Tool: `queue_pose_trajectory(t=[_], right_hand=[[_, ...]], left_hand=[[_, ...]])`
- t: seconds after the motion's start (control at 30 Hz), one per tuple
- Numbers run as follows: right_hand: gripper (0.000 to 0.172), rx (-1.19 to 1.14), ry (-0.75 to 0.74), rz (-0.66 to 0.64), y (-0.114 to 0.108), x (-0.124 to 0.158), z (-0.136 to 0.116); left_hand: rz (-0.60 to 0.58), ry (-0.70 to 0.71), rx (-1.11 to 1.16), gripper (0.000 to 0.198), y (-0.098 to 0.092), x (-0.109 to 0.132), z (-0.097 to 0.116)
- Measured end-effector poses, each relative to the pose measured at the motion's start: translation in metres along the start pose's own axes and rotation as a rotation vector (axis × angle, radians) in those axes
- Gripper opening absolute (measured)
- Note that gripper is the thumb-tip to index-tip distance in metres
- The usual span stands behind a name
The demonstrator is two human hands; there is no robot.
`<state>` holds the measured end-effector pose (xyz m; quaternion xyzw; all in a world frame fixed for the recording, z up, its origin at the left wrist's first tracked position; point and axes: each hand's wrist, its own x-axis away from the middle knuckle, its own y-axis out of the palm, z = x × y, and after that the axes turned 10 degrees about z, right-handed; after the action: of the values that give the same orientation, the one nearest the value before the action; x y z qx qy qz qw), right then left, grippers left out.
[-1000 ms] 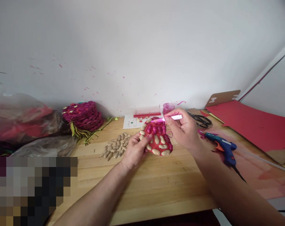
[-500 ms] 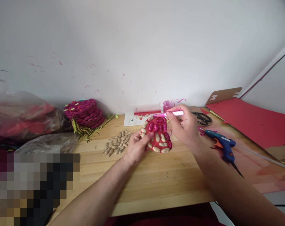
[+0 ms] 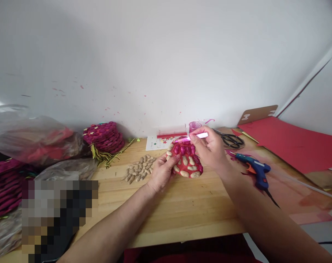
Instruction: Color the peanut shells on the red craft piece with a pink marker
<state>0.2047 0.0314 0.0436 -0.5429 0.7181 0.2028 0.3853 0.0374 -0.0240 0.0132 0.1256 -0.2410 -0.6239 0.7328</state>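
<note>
Fingers (R) w/ brush; sheet txt illegible

No wording, brand or number can be read. The white sheet on the table bears small dark marks near its left edge, too tiny to make out.
</note>
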Motion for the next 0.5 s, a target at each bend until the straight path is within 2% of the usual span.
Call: queue_pose_trajectory(t=[0.07, 0.17, 0.3, 0.37, 0.5], right_hand=[[0.013, 0.067, -0.027, -0.001, -0.001, -0.001, 0.000], [0.013, 0.093, -0.033, 0.074, -0.001, -0.003, 0.002], [0.016, -0.014, 0.025, 0.006, 0.002, -0.001, 0.006], [0.015, 0.032, 0.025, -0.011, 0.003, 0.000, 0.006], [0.012, 0.107, 0.005, 0.055, 0.003, 0.001, 0.004]], left_hand=[[-0.005, -0.001, -0.008, 0.049, 0.001, 0.001, 0.001], [0.014, -0.007, -0.039, 0.047, -0.001, 0.001, 0.003], [0.030, 0.008, -0.071, 0.048, -0.006, -0.001, 0.004], [0.033, 0.019, -0.063, 0.047, -0.008, -0.002, 0.001], [0.006, -0.013, 0.021, 0.048, -0.013, -0.003, -0.010]])
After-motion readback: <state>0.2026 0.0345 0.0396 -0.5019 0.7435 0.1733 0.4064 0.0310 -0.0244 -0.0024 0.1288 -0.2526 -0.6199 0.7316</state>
